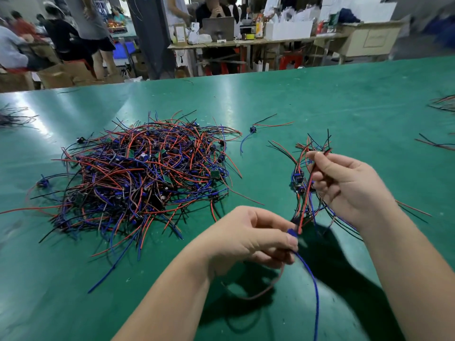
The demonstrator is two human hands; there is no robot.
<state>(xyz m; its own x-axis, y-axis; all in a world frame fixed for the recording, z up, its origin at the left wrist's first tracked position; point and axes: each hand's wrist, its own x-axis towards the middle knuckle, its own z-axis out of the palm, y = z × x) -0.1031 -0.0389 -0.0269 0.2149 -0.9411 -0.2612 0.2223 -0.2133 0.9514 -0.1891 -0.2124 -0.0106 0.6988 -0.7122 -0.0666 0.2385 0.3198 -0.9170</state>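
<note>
Head view: blue connector (pixel 292 234) pinched in left hand (pixel 248 238), red wire (pixel 305 202) pinched in right hand (pixel 349 185).

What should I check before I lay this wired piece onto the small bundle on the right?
1. Pinch of the left hand on the blue component: ok.
2. Grip of the right hand on the red wire, near its far end: ok.
3. That red wire straight between both hands, clear of the big pile: ok.
4. Free end of the blue wire unsnagged: cannot tell, it runs out of the picture's bottom edge.
5. The small bundle close by, just below the right hand: ok.
</note>
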